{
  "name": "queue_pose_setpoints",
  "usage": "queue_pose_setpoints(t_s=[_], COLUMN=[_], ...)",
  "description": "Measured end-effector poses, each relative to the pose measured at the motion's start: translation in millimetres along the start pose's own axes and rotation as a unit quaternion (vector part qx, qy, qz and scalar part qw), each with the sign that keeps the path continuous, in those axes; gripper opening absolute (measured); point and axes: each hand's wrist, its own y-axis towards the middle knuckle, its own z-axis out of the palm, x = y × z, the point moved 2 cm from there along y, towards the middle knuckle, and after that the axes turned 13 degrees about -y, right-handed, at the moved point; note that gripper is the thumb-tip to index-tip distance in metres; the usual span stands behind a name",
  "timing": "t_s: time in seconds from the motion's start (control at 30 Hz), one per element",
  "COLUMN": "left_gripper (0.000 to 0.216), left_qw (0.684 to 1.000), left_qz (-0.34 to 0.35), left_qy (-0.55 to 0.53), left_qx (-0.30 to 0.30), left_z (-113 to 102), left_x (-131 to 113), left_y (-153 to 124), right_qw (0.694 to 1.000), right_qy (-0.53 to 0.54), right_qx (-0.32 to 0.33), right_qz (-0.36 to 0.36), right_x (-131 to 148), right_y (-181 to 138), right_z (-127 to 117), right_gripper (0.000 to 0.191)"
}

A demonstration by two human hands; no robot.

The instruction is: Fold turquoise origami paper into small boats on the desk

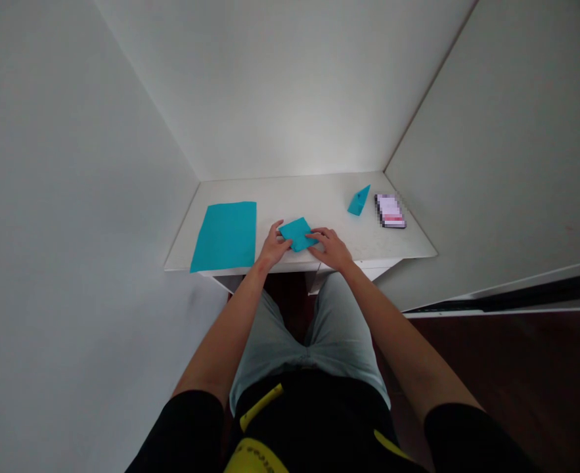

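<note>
A small folded piece of blue paper [296, 232] lies near the front edge of the white table, between both hands. My left hand [274, 245] grips its left side, with the thumb on the lower corner and the forefinger raised apart. Over the right part of the paper, my right hand [333, 248] has its fingers on top and the thumb by the lower edge, holding it. The paper's right corner is partly covered by those fingers.
To the left lies a large flat blue sheet [226, 235], its lower edge reaching the table's front. A folded blue paper shape [359, 201] and a phone [391, 211] with a blurred screen are at the right. Walls enclose the white table [299, 190] at the back and sides.
</note>
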Motion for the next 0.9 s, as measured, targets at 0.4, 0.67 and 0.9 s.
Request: queue_pose_setpoints(t_s=[0.4,0.67,0.9], left_gripper=[0.065,0.077,0.070], left_qw=[0.998,0.995,0.996], left_qz=[0.001,-0.021,0.001], left_qy=[-0.028,0.025,-0.003], left_qx=[0.062,0.094,0.094], left_z=[-9.3,-8.1,-13.5], left_x=[4.1,2.6,3.0], left_y=[-0.9,-3.0,-1.6], right_qw=[0.990,0.975,0.969], right_qy=[0.137,0.205,0.222], right_qx=[0.000,-0.001,0.010], right_qz=[0.047,0.084,0.107], right_x=[-14.6,-21.6,-20.9], right_y=[4.3,3.8,3.7], right_z=[6.5,7.4,5.8], right_gripper=[0.034,0.042,0.047])
